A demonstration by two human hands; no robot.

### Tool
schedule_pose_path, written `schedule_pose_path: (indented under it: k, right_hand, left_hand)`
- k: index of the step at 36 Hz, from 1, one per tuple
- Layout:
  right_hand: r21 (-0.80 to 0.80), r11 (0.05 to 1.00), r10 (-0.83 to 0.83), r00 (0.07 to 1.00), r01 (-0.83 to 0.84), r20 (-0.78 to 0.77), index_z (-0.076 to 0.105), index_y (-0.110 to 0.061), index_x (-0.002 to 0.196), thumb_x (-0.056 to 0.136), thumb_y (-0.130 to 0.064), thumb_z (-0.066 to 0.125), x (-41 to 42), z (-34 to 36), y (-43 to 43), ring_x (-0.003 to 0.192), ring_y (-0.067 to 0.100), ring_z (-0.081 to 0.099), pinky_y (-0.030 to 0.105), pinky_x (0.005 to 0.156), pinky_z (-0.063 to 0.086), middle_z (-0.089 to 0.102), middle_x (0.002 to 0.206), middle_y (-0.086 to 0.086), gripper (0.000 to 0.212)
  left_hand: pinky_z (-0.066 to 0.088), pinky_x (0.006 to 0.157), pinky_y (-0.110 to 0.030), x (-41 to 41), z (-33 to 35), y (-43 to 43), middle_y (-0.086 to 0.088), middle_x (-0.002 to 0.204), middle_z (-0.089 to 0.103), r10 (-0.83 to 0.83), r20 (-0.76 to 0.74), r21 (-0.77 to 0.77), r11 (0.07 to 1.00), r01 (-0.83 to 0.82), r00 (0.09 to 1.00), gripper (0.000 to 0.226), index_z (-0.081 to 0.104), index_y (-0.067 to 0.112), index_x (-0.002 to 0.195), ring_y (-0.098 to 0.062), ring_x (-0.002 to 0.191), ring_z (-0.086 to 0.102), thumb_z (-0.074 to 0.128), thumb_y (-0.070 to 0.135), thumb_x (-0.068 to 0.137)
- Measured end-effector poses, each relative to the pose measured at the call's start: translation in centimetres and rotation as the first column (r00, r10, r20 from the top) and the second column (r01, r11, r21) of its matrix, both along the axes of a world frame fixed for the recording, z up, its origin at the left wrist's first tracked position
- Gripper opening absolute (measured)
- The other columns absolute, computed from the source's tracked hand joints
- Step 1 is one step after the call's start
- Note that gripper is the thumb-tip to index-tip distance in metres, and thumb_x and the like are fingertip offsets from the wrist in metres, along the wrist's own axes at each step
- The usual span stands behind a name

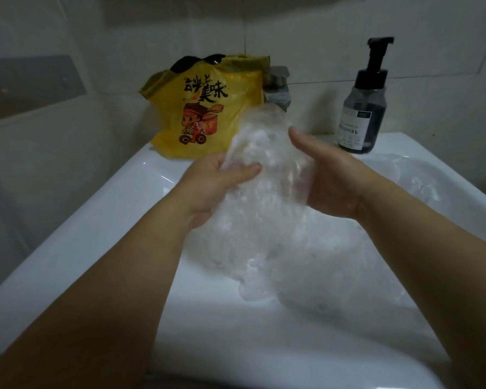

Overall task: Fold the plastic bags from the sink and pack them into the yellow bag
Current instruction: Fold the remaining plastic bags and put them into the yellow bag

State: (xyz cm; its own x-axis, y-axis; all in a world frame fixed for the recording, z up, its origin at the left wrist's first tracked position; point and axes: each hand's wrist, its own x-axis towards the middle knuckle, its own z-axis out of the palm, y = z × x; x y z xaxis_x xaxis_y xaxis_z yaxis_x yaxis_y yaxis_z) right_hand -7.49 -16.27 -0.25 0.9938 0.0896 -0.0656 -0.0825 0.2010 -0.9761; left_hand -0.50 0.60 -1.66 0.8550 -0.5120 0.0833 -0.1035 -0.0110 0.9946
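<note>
The left hand point(219, 186) and right hand point(331, 186) each grip one side of a clear plastic bag point(264, 220) over the sink point(96, 220). It hangs up and down. The yellow bag point(208, 108) sits on the sink's back edge, nearer the left hand.

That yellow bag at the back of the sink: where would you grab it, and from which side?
Probably the dark handle loops at the top of the yellow bag, reached from above and in front. It stands upright on the sink at its back rim, wall behind, tap close on its right; its body looks soft and crumpled.
</note>
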Motion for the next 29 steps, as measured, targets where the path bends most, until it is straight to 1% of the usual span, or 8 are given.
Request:
schedule_pose_path:
  k: [2, 5, 12, 15, 19, 22, 26, 29]
  right_hand:
    - [-0.079, 0.997, -0.025, 0.998, 0.020, -0.061, 0.054, -0.018, 0.131, 0.073, -0.051, 0.062, 0.2, -0.4, -0.1, 0.110, 0.030, 0.064, 0.046, 0.098, 0.046, 0.067, 0.118, 0.011, 0.067]
    - [-0.085, 0.989, -0.128, 0.989, 0.123, -0.066, 0.060, -0.005, 0.119, 0.085, -0.024, 0.064, 0.5, -0.8, 0.4, 0.100, 0.029, 0.064, 0.043, 0.094, 0.051, 0.067, 0.115, 0.015, 0.039]
    - [0.194, 0.966, -0.167, 0.985, 0.170, -0.033, 0.058, -0.003, 0.105, 0.096, -0.003, 0.048, 0.5, -0.3, 0.4, 0.059, 0.012, 0.068, 0.027, 0.067, 0.060, 0.071, 0.070, 0.004, 0.014]
    - [0.188, 0.966, -0.176, 0.984, 0.177, -0.022, 0.056, -0.007, 0.091, 0.097, -0.004, 0.047, 0.5, -0.4, 0.4, 0.046, 0.007, 0.059, 0.020, 0.051, 0.054, 0.063, 0.055, -0.001, 0.011]
    - [0.223, 0.923, -0.311, 0.949, 0.314, -0.048, 0.060, -0.007, 0.095, 0.097, -0.009, 0.051, 0.5, -0.2, -0.1, 0.047, 0.007, 0.058, 0.017, 0.044, 0.047, 0.064, 0.064, 0.001, 0.009]
    - [0.294, 0.860, -0.399, 0.909, 0.416, -0.119, 0.057, -0.010, 0.080, 0.095, -0.011, 0.056, 0.5, -0.2, -0.4, 0.042, 0.008, 0.054, 0.017, 0.043, 0.044, 0.060, 0.056, 0.000, 0.015]
    - [0.339, 0.828, -0.413, 0.895, 0.446, -0.168, 0.055, -0.011, 0.086, 0.097, -0.020, 0.053, 0.6, -0.2, -0.4, 0.069, 0.018, 0.060, 0.032, 0.080, 0.053, 0.062, 0.080, 0.006, 0.014]
    - [0.376, 0.808, -0.417, 0.891, 0.453, -0.177, 0.048, -0.013, 0.104, 0.099, -0.010, 0.046, 0.7, -0.4, -0.4, 0.061, 0.016, 0.053, 0.030, 0.063, 0.052, 0.056, 0.069, 0.006, 0.006]
  left_hand:
    - [0.058, 0.080, -0.032, 0.4, 0.1, 0.2, -0.002, 0.095, 0.075, 0.068, -0.047, -0.111, 0.991, -0.073, 0.997, 0.027, 0.067, 0.011, 0.110, -0.018, 0.090, 0.071, 0.070, 0.013, 0.084]
    - [0.059, 0.074, -0.030, 0.6, 0.0, 0.3, -0.003, 0.094, 0.075, 0.066, -0.068, -0.120, 0.990, -0.074, 0.996, 0.037, 0.067, 0.009, 0.113, -0.017, 0.086, 0.072, 0.073, 0.019, 0.077]
    - [0.052, 0.087, -0.035, 1.3, 0.2, 0.7, 0.005, 0.091, 0.074, -0.124, -0.190, -0.005, 0.992, 0.126, 0.974, 0.053, 0.068, 0.025, 0.106, -0.014, 0.090, 0.069, 0.066, 0.063, 0.069]
    - [0.052, 0.079, -0.028, 1.2, 0.5, 0.7, 0.002, 0.089, 0.072, -0.089, -0.211, -0.091, 0.993, 0.071, 0.973, 0.030, 0.066, 0.015, 0.105, -0.014, 0.085, 0.067, 0.054, 0.041, 0.092]
    - [0.042, 0.043, -0.014, 1.5, 0.4, 0.8, 0.005, 0.062, 0.054, 0.075, -0.224, -0.183, 0.976, -0.118, 0.972, 0.020, 0.057, 0.016, 0.079, -0.005, 0.048, 0.053, 0.056, 0.026, 0.096]
    - [0.047, 0.051, -0.018, 2.0, 0.3, 1.0, 0.003, 0.069, 0.057, 0.022, -0.204, -0.270, 0.960, -0.077, 0.979, 0.019, 0.056, 0.014, 0.084, -0.007, 0.057, 0.056, 0.050, 0.024, 0.099]
    - [0.046, 0.058, -0.020, 2.0, -0.1, 1.1, 0.005, 0.068, 0.063, 0.036, -0.161, -0.219, 0.973, -0.071, 0.986, 0.020, 0.058, 0.013, 0.084, -0.007, 0.059, 0.056, 0.050, 0.021, 0.100]
    - [0.043, 0.056, -0.022, 2.3, -0.3, 1.1, 0.007, 0.065, 0.063, 0.131, -0.106, -0.169, 0.975, -0.147, 0.986, 0.012, 0.056, 0.013, 0.088, -0.007, 0.059, 0.055, 0.053, 0.019, 0.099]
